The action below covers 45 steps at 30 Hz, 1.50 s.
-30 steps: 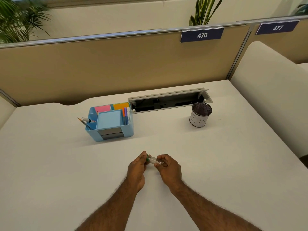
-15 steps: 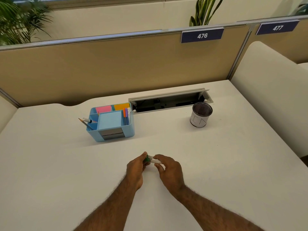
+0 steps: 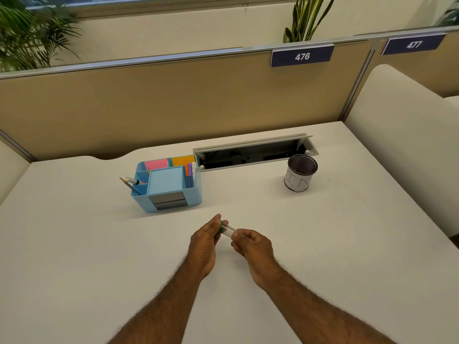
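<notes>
A small clear pen-like item with a green end (image 3: 227, 229) is held between both hands just above the white desk (image 3: 74, 244). My left hand (image 3: 203, 242) pinches its green end. My right hand (image 3: 250, 247) grips the clear end with curled fingers. Most of the item is hidden by the fingers. A blue desk organiser (image 3: 167, 184) stands behind the hands. It holds sticky notes, coloured pens and a pencil.
A black mesh cup (image 3: 300, 173) with a white paper wrap stands at the back right. An open cable tray (image 3: 253, 152) is set into the desk behind it. A tan partition (image 3: 173, 103) closes the back, and a white divider (image 3: 402, 145) the right side.
Both hands stay together on the small item and shift only slightly. More of its clear body shows between the fingers now.
</notes>
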Motion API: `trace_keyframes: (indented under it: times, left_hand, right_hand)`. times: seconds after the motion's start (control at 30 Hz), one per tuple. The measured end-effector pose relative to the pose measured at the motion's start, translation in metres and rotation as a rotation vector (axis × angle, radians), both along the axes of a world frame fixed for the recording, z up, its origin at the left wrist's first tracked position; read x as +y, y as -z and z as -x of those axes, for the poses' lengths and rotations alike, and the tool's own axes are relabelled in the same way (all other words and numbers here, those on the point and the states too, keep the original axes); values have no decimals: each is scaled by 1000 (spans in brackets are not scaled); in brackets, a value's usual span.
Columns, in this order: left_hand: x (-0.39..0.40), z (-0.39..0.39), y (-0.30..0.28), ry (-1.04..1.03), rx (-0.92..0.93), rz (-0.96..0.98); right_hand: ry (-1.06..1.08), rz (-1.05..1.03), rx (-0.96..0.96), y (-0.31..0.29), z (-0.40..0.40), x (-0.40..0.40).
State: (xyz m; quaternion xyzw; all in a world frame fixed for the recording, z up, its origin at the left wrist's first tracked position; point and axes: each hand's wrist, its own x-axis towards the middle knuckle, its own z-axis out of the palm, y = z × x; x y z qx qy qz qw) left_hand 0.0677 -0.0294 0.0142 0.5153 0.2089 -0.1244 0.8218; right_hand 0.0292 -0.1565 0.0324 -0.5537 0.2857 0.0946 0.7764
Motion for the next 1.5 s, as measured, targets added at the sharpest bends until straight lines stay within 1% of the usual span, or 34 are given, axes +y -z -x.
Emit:
trace_keyframes:
  times: [0.07,0.17,0.27,0.37,0.43,0.5,0.67,0.8,0.9,0.97,1.0,1.03,1.07,1.17,1.2,1.23,1.33,1.43,1.5]
  left_hand:
    - [1,-1,-3,29,-28,5]
    - [-1,-1,-5,63,-49,-16]
    - [-2,1,-5,82,-77,-41]
    - [-1,3,-4,88,-106,-61]
    - [0,3,-5,88,-116,-52]
    - [0,4,-8,82,-121,-28]
    - [4,3,-13,77,-117,7]
    - [9,3,-12,70,-115,8]
    - [14,1,-11,70,-108,-7]
    - [19,0,-10,81,-105,-39]
    - [22,-1,-10,89,-107,-64]
    - [24,-1,-10,95,-110,-87]
    - [26,-2,-10,104,-113,-118]
    - [32,-3,-15,136,-127,-223]
    - [34,-5,-17,137,-133,-250]
    - [38,-8,-20,133,-140,-280]
    - [49,-20,-28,129,-152,-374]
    - [58,-35,-42,111,-177,-457]
    - [65,-46,-51,-2,-209,-525]
  right_hand:
    - [20,-133,25,-5,-1,-1]
    - [20,-233,59,-9,-3,-2]
    - [10,-214,50,-9,-3,-3]
    - [-11,-133,28,-9,-2,0]
    - [-40,-86,32,-11,-3,2]
    - [-50,-88,59,-14,-4,4]
    - [-94,-185,169,-22,-11,3]
    - [-127,-322,238,-25,-18,5]
    - [-160,-422,278,-24,-20,6]
    - [-204,-432,293,-23,-21,8]
    - [-244,-399,290,-22,-22,8]
    - [-303,-323,271,-22,-25,10]
    - [-384,-186,227,-22,-27,11]
    - [-647,418,-55,-25,-43,17]
    - [-693,563,-145,-28,-50,21]
    - [-726,664,-210,-30,-58,25]
    - [-807,849,-320,-37,-82,41]
    - [-806,895,-389,-42,-102,59]
    - [-762,859,-425,-46,-114,72]
